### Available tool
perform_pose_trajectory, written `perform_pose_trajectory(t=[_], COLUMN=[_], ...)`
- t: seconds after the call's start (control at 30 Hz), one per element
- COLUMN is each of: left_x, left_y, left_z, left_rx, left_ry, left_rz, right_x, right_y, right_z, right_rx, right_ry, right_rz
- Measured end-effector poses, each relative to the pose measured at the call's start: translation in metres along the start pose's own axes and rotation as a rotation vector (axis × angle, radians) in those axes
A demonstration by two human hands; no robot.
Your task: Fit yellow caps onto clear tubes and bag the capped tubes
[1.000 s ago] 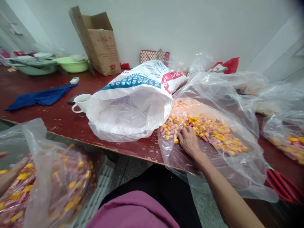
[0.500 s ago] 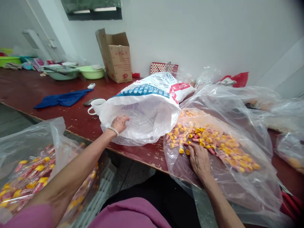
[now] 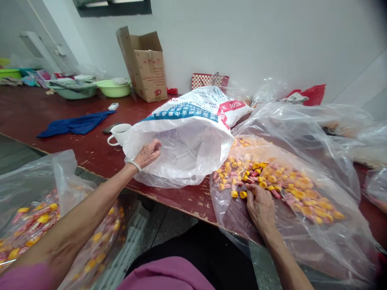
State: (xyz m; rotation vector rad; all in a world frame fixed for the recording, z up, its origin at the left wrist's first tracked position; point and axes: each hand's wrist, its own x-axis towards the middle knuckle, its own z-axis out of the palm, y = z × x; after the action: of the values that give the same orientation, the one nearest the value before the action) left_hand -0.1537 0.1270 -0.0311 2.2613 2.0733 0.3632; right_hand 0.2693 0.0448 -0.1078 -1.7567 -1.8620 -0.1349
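Observation:
My left hand (image 3: pixel 148 153) is in the mouth of a white printed sack (image 3: pixel 181 114), over clear plastic pieces (image 3: pixel 178 155) that look like tubes. Its fingers are curled together; what they hold, if anything, I cannot make out. On the right, my right hand (image 3: pixel 261 207) rests at the near edge of a pile of small yellow caps (image 3: pixel 269 177) and red-wrapped pieces (image 3: pixel 252 179), spread on a clear plastic bag (image 3: pixel 305 249). Thumb and fingers are bent together beside a yellow cap (image 3: pixel 243 194). Whatever is between these fingertips is hidden.
A white cup (image 3: pixel 119 135) stands left of the sack, near a blue cloth (image 3: pixel 75 124). Farther back are a cardboard box (image 3: pixel 148 72) and a green basin (image 3: pixel 113 88). At lower left, a clear bag (image 3: pixel 65 165) holds capped red-and-yellow tubes. The table edge (image 3: pixel 145 193) runs before me.
My left hand's fingers have curled in more, at the sack's mouth. My right hand stays at the near edge of the pile. The view has shifted slightly.

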Motion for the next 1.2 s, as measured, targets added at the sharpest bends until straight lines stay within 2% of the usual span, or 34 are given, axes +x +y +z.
perform_pose_trajectory(t=[0.17,0.3,0.6,0.73,0.83,0.93,1.07,1.2], left_x=[0.023,0.040,0.049,0.062,0.067,0.062,0.042,0.021], left_y=[0.025,0.028,0.022,0.026,0.023,0.015,0.013,0.029], left_z=[0.017,0.029,0.019,0.017,0.012,0.000,-0.013,-0.005], left_rx=[-0.042,-0.028,-0.019,-0.015,-0.029,-0.074,-0.173,-0.192], left_ry=[-0.070,-0.099,-0.302,-0.381,-0.393,-0.338,-0.246,-0.240], left_rz=[-0.104,-0.193,0.062,0.068,0.032,-0.023,-0.148,-0.259], right_x=[0.000,0.000,0.000,0.000,0.000,0.000,0.000,0.000], right_y=[-0.002,-0.003,-0.003,-0.004,-0.004,-0.005,-0.006,-0.008], right_z=[-0.002,-0.003,-0.003,-0.003,-0.003,-0.003,-0.004,-0.004], right_rx=[-0.037,-0.026,-0.018,-0.021,-0.027,-0.024,-0.033,-0.053], right_ry=[0.028,0.023,-0.007,-0.008,-0.003,0.017,0.086,0.098], right_rz=[0.085,0.086,0.076,0.054,0.050,0.066,0.106,0.089])
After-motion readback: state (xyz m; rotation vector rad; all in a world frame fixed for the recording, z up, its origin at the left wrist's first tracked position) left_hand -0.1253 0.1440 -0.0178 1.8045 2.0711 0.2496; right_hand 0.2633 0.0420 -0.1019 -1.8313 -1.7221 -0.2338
